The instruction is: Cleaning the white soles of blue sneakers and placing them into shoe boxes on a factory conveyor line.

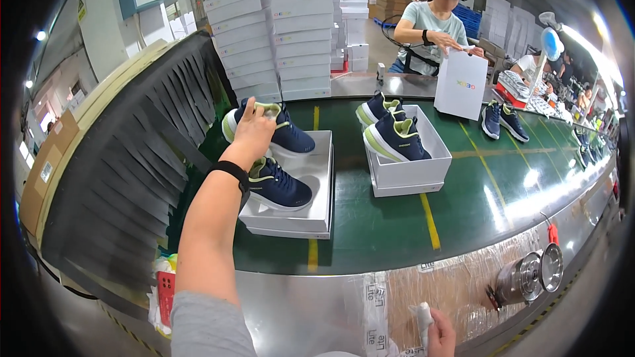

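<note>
My left hand (255, 125) reaches to the collar of a navy sneaker (291, 135) with lime-green lining. Its fingers are bent into the shoe's opening, where something small and whitish shows at the fingertips; what it is, I cannot make out. Nearer me, a matching sneaker (281, 188) lies in a white shoebox (317, 208), below my wrist with its dark band. At the lower edge my right hand (442, 336) is closed on a short white roll (424, 320), partly cut off by the picture's edge.
A second white shoebox (413, 175) holds another navy pair on the green conveyor belt (370, 238). Black strip curtains (126, 158) hang at left. Across the belt a person (436, 30) holds a white box (461, 86). A metal canister (522, 277) stands on the near ledge.
</note>
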A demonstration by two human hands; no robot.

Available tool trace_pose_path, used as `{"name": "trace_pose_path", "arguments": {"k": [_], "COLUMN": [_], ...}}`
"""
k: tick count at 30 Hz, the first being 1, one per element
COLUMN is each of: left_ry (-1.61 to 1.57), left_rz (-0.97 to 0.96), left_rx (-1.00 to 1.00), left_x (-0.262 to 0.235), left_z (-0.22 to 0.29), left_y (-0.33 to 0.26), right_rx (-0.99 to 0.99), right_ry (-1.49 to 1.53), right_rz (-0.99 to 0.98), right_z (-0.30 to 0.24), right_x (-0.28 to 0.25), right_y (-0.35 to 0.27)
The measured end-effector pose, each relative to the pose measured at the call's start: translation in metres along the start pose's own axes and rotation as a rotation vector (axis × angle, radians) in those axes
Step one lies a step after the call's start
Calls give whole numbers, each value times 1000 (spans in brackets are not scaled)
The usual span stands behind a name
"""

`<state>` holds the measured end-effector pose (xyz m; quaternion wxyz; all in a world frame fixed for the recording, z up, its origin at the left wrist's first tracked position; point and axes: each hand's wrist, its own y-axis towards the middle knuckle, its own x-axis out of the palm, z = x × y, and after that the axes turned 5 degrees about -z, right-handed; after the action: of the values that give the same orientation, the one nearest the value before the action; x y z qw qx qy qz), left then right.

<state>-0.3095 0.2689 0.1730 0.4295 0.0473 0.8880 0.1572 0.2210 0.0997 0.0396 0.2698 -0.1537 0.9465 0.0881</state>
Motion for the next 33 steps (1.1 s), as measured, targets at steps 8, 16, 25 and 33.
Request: {"name": "trace_pose_path", "arguments": {"k": [8, 16, 25, 33], "left_ry": [-302, -684, -419, -545], "left_rz": [-459, 152, -33, 210], "left_rx": [-108, 355, 189, 51], "left_x": [44, -54, -34, -134], "left_z": [14, 133, 256, 173], "left_y": [16, 77, 153, 74], "right_rx": [14, 89, 219, 246], "right_ry": [-15, 405, 403, 409], "right_rz": [-46, 14, 180, 193], "right_z": [16, 23, 38, 49], "right_x": [3, -1, -30, -39], "right_y": [7, 28, 7, -4]}}
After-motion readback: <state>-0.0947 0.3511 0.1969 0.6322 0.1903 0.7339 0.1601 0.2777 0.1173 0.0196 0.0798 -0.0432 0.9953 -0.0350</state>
